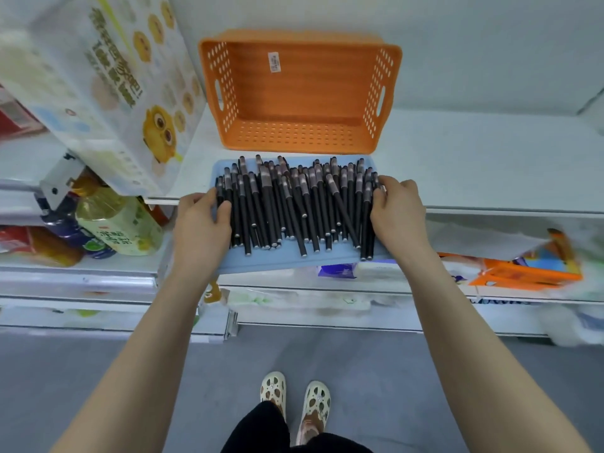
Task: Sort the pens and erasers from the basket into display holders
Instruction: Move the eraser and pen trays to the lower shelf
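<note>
Black trousers (258,431), cream clogs (314,407) (perforated tops)

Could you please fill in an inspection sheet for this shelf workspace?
Surface: white shelf; the flat light-blue plastic tray overhangs its front edge.
Job's things: orange perforated plastic basket tipped on its side, empty; black pens heaped on the tray; no erasers seen.
Clutter: nothing seen.
Grips: left hand and right hand hold the pile's opposite ends.
Cables: nothing seen.
Surroundings: printed white carton left; yellow drink bottle on a lower shelf; grey floor.
</note>
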The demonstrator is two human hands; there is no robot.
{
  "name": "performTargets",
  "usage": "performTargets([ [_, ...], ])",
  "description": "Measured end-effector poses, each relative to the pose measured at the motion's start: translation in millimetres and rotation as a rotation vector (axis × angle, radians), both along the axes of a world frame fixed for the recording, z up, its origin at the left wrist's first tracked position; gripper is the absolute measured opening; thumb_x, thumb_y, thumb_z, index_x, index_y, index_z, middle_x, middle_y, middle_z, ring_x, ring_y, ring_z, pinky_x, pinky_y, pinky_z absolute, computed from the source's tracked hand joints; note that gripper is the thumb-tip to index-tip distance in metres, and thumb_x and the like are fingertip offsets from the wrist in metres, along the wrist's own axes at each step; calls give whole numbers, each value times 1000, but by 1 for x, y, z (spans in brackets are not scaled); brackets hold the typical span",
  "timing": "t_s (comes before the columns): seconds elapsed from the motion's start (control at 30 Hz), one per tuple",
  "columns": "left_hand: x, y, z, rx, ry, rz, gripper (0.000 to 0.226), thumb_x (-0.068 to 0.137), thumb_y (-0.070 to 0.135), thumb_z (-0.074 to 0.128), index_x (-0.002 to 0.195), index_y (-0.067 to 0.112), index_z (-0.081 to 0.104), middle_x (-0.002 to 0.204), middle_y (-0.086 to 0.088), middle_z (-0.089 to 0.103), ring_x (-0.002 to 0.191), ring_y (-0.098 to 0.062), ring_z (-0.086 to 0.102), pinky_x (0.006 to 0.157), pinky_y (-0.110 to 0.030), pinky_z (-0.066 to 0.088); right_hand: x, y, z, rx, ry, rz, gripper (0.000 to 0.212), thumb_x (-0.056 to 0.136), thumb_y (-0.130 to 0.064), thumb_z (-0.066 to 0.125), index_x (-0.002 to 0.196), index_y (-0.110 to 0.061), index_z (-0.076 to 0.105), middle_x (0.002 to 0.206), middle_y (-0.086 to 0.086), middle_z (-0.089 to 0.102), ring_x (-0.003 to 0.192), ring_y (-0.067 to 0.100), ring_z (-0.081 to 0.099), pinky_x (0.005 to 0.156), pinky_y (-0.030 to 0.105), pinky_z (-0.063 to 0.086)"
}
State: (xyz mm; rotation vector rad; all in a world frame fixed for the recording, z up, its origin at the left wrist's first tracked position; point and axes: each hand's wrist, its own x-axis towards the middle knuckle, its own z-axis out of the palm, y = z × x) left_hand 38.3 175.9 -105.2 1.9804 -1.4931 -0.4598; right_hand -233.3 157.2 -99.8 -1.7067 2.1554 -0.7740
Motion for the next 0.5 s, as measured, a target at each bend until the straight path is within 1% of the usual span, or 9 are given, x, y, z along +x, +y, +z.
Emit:
performTargets([
  [0.07,-1,3,-2,-21,22,-12,46,100,28,48,142,9,48,141,-17,43,129,-31,43,105,-34,33,-3,9,-2,-13,-13,-12,33,101,-14,35,125,-7,56,115,18,49,97,38,54,74,32,33],
  [0.2,-7,9,-7,-60,50,-88,45,100,25,47,143,10,46,141,-18,43,128,-31,43,104,-32,32,-9,32,-7,-72,-52,-64,34,101,-11,37,129,-6,56,115,19,50,98,36,52,69,23,24],
  [0.3,-9,16,-11,-58,62,-131,45,101,25,47,144,12,45,141,-16,42,127,-28,42,100,-23,29,-11,52,-15,-109,-84,-125,36,100,-10,39,132,-7,56,113,20,57,109,32,49,72,19,24],
  [0.37,-8,21,-14,-72,71,-172,45,100,24,48,143,11,46,140,-17,44,127,-28,43,94,-16,26,-10,67,-18,-139,-94,-168,37,99,-9,40,133,-8,56,114,20,62,112,32,51,78,23,30],
  [0.4,-8,23,-15,-71,81,-191,45,100,25,48,143,12,46,140,-16,45,128,-28,43,93,-17,25,-8,76,-19,-157,-98,-190,37,99,-9,40,132,-7,57,116,18,64,112,32,54,81,26,34],
  [0.5,-8,32,-15,-65,108,-254,46,100,25,48,144,13,45,140,-15,42,128,-27,41,96,-20,26,-3,101,-19,-201,-120,-254,32,98,-8,41,121,-7,63,111,15,68,102,31,60,77,29,39],
])
